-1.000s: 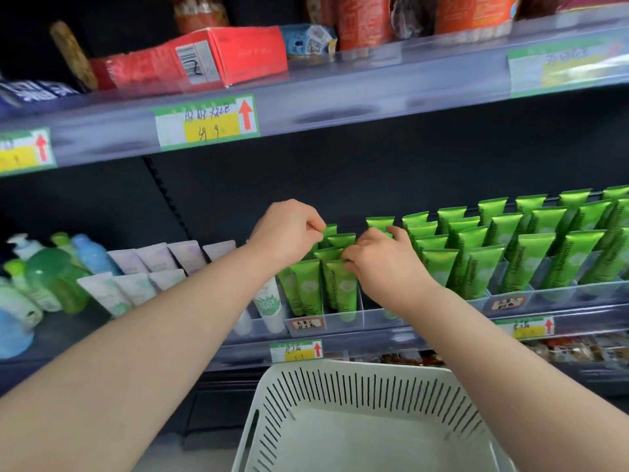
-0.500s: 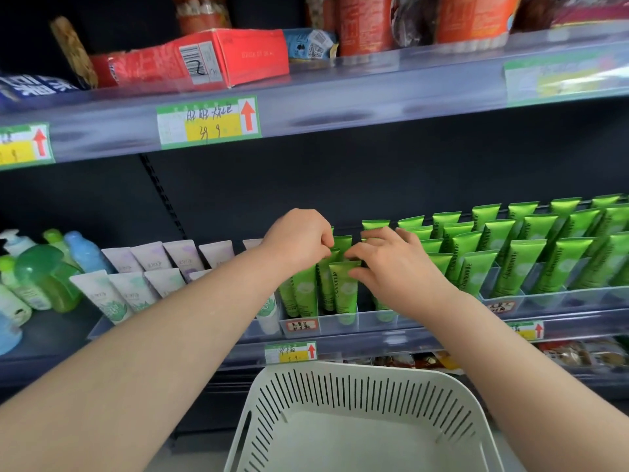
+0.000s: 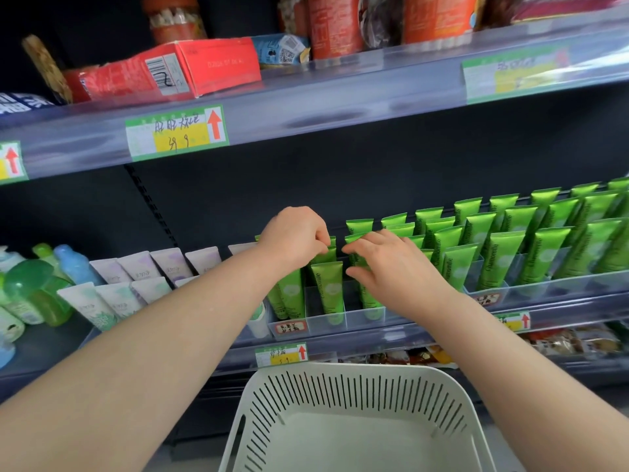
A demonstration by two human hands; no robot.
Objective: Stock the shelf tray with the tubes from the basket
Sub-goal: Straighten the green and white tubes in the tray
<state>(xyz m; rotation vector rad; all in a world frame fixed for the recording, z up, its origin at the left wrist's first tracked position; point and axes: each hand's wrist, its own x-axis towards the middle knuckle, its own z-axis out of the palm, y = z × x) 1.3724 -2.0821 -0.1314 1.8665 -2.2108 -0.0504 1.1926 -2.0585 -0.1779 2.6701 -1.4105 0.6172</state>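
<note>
Basket (image 3: 357, 396) shows no tubes, green tubes (image 3: 327, 287) stand in shelf tray (image 3: 360, 316); left hand (image 3: 294, 235) pinches a tube top, right hand (image 3: 391, 264) spread over neighbours — stocking looks nearly finished, only straightening left.

Both forearms extended toward green tubes (image 3: 327, 287). Left hand (image 3: 294, 235) fingers curled, pinching at tube tops. Right hand (image 3: 391, 264) just beside, fingers spread, resting on tubes.

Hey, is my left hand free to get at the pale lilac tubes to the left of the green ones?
Probably yes. The left hand is at the tops of the green tubes, and the pale tubes stand just beside that forearm on the same shelf, with nothing over them. It would first have to leave the green tubes.
</note>
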